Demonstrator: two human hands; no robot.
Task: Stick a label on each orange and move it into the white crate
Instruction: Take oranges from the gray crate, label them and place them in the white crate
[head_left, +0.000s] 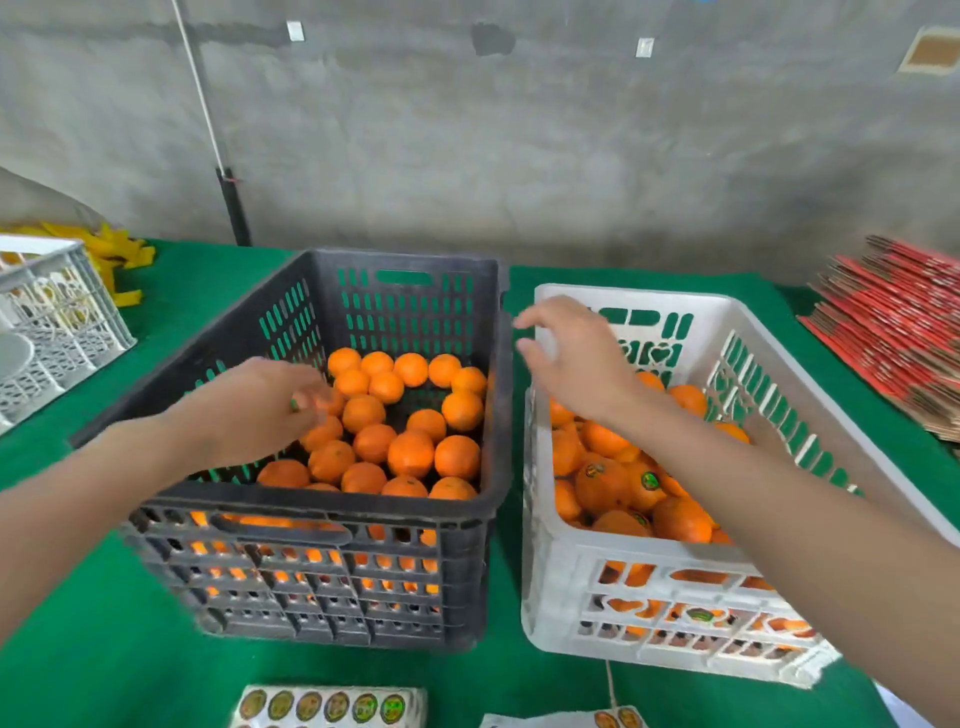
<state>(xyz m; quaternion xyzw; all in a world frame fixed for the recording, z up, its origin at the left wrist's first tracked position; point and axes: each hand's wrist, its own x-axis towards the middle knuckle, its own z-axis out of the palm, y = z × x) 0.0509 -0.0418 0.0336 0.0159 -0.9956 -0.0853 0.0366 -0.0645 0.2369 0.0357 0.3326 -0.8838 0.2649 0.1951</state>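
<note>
Left hand (270, 410) first: it sits low inside the black crate (322, 506), palm down, fingers bent onto the unlabelled oranges (410, 452) at the left side of the pile. Blur hides whether they have closed round one or only touch it, so I cannot tell. A small green spot shows at a fingertip, perhaps a label, but it is too smeared to say. My right hand (571, 358) hovers over the far left corner of the white crate (649, 558), fingers loosely spread, holding nothing.

What matters next, I think, is the sideways hop. The fruit lies directly under my left hand, while the white crate stands just beside the black one on its right, with my right hand already above it. The left hand is nearer the fruit, the right nearer the goal. The oranges are round, so no axis to mind. Both crate walls stand between and must be cleared from above.

Labelled oranges (608, 483) already lie in the white crate. The sticker sheet (332, 706) rests on the green cloth (104, 675) near me, well apart from both hands. Red flattened cartons (893, 332) are stacked far right.
</note>
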